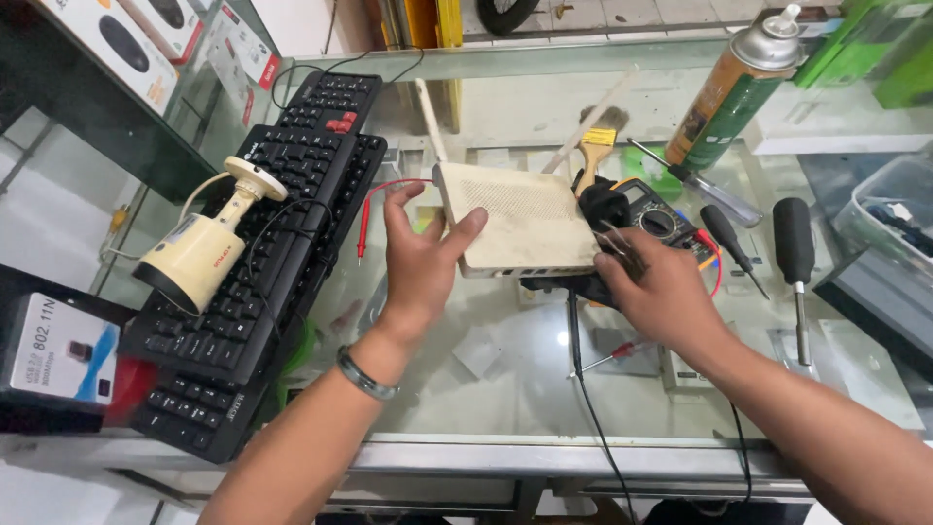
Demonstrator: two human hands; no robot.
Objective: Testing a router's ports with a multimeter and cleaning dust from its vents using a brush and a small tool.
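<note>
A dusty white router (520,222) with two upright antennas lies on the glass counter (505,389). My left hand (420,255) grips its left edge, thumb on top. My right hand (656,282) is at the router's right front corner, fingers closed on a black plug and its cable (581,360), which runs down toward me. A multimeter (659,220) with red and black leads sits just behind my right hand.
Black keyboards (262,262) are stacked at left with a cream camera (204,248) on top. A paintbrush (595,146), spray can (734,92) and several screwdrivers (795,262) lie at right. A small box (58,350) is at far left, a plastic bin (894,209) at far right.
</note>
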